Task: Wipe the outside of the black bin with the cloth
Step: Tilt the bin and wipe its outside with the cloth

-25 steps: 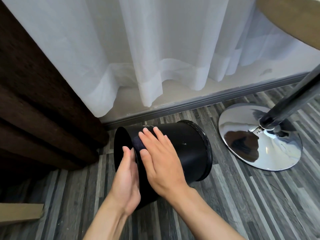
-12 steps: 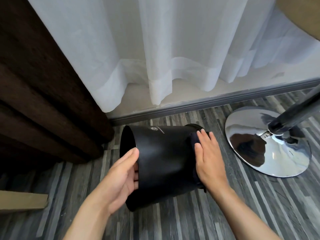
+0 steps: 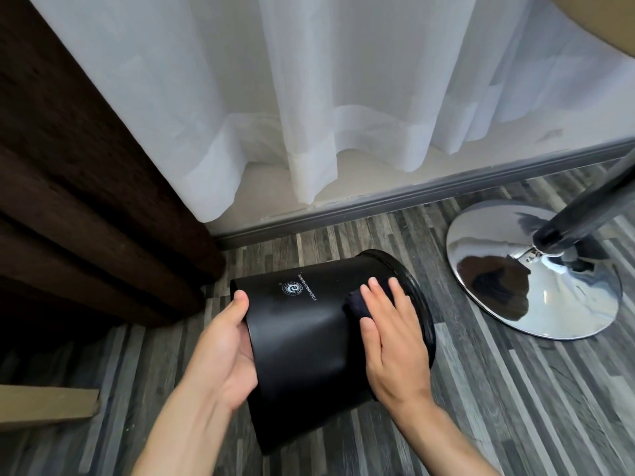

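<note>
The black bin (image 3: 302,341) lies on its side on the striped grey floor, a small white logo on its upper wall. My left hand (image 3: 223,352) grips its left end, thumb on top of the wall. My right hand (image 3: 391,341) lies flat on the bin's right part, near the lipped end, pressing a dark cloth (image 3: 355,304) against the wall. Only a dark bunch of the cloth shows past my fingers; the remainder is hidden under the palm.
A chrome round table base (image 3: 536,273) with its dark pole stands on the floor to the right. White sheer curtain (image 3: 343,97) and a grey skirting run behind the bin. A dark brown curtain (image 3: 68,166) hangs at left. A cardboard piece (image 3: 44,407) lies at lower left.
My right hand with the cloth slid from the bin's left end to its right end. The bin turned, bringing the logo up, and my left hand now grips its left end.
</note>
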